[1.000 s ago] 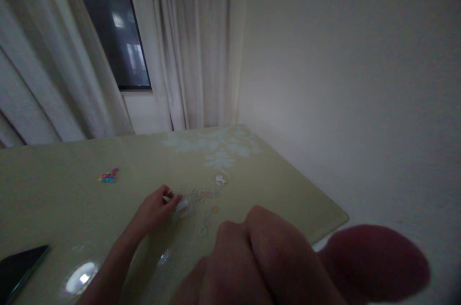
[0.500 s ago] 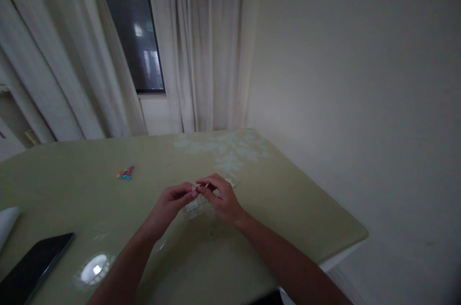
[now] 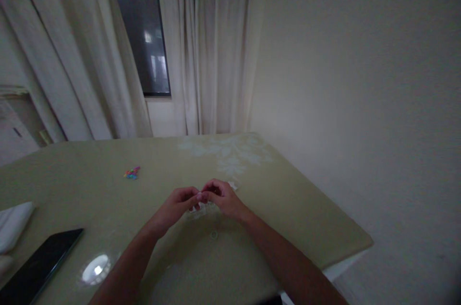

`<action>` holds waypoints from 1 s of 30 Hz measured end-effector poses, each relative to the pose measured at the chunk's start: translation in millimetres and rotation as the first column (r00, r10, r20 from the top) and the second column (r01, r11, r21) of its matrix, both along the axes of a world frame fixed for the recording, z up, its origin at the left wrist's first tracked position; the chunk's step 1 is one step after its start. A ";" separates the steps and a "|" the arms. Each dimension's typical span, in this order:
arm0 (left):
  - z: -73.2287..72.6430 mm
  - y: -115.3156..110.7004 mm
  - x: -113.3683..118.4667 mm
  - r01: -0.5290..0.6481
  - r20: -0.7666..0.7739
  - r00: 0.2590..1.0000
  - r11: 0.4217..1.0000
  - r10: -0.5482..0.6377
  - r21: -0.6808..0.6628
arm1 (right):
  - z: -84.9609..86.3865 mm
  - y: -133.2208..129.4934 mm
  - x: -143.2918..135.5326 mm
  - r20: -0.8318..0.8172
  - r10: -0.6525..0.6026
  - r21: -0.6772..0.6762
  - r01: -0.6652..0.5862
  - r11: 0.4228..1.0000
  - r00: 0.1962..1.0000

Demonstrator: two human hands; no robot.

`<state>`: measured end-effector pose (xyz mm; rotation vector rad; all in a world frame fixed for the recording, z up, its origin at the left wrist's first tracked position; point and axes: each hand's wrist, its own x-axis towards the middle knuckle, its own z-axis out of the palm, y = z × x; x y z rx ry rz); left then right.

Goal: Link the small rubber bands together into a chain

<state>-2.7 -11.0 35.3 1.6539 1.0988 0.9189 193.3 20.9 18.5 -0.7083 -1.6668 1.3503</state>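
Observation:
My left hand [image 3: 183, 201] and my right hand [image 3: 221, 195] meet over the middle of the table, fingertips touching. Both are closed in a pinch around something tiny that the fingers hide. Just beneath them lies a clear, see-through plastic piece [image 3: 196, 213], partly covered by the hands. A small pale ring [image 3: 214, 235] rests on the table nearer to me. Beyond my right hand is a small whitish scrap [image 3: 233, 185].
The greenish table [image 3: 288, 218] ends at a wall on the right. Farther left sits a little multicoloured heap [image 3: 132, 173] of small pieces. A black flat device [image 3: 43, 262] and a white object [image 3: 16, 223] lie at left. Light glares off the table near my left forearm.
The view has shifted slightly left. My hands stay together, and the small pale strands that showed between the fingertips are now hidden by them.

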 end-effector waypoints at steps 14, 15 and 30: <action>-4.4 2.0 2.5 -0.050 0.067 0.996 0.999 0.051 -0.010 | -1.6 -2.1 0.4 0.123 -0.034 0.122 0.018 0.992 0.992; -3.2 2.1 1.6 -0.081 0.081 0.993 0.997 0.081 -0.007 | -1.1 -2.3 0.4 0.127 -0.049 0.142 0.030 0.989 0.991; -34.9 26.3 -12.8 -0.123 -0.434 0.822 0.860 0.367 0.495 | 2.6 -4.8 -0.8 0.067 -0.302 0.204 0.283 0.937 0.951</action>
